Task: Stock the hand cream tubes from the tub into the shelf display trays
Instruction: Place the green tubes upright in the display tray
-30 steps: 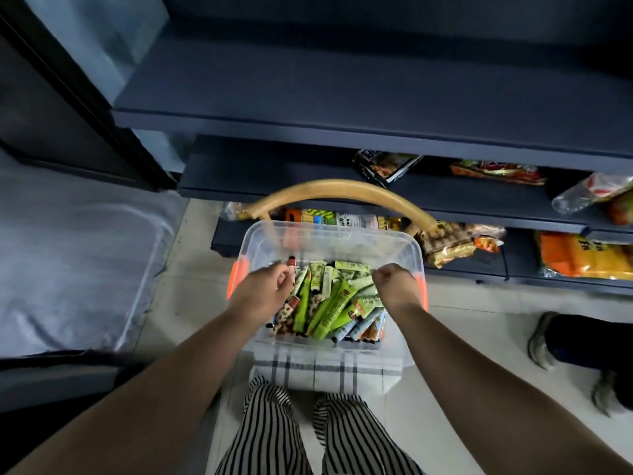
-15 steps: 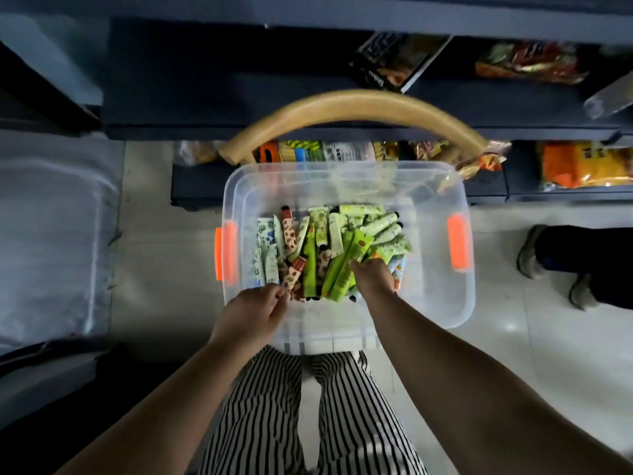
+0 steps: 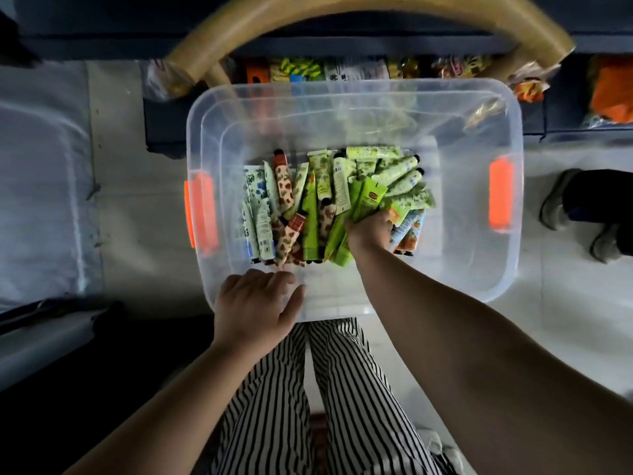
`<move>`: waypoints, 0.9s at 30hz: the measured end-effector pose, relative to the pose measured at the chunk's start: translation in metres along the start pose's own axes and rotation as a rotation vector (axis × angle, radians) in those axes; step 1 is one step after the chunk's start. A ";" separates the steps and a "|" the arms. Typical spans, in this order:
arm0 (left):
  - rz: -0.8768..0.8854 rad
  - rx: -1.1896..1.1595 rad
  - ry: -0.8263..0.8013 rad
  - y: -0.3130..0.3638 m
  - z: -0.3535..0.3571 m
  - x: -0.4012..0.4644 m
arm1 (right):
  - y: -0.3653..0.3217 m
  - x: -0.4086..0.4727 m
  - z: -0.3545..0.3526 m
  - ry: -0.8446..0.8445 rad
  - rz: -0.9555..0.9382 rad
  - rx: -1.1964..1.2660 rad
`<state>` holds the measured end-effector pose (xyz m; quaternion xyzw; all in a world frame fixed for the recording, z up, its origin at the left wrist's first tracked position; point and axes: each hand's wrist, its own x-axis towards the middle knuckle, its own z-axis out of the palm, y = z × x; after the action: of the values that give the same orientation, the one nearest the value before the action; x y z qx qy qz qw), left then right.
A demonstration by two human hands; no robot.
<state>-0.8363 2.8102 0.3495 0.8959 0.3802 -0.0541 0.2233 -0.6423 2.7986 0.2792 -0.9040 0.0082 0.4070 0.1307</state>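
A clear plastic tub (image 3: 479, 108) with orange side latches sits in front of my knees. Several hand cream tubes (image 3: 318, 200) lie piled in it: green, white-blue and red-spotted ones. My right hand (image 3: 370, 231) reaches into the pile and its fingers curl around a few bright green tubes (image 3: 364, 200). My left hand (image 3: 255, 305) rests flat on the tub's near rim, fingers spread. The shelf display trays are not visible.
A curved tan chair back (image 3: 342, 15) arcs over the tub's far side. Behind it a low dark shelf (image 3: 164, 125) holds snack packets. A second person's shoes (image 3: 561, 200) stand at the right. Grey plastic sheeting (image 3: 37, 186) covers the left.
The view has tipped down and closer to the tub. My left hand left the tubes and settled on the near rim. My right hand pushed deeper into the green tubes.
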 end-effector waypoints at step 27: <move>-0.866 -0.584 -0.481 0.031 0.058 0.099 | 0.043 -0.032 -0.089 -0.507 0.216 1.213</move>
<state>-0.7402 2.8305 0.2823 0.5220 0.6501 -0.2358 0.4993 -0.6038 2.7323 0.3488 -0.5407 0.2954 0.5409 0.5726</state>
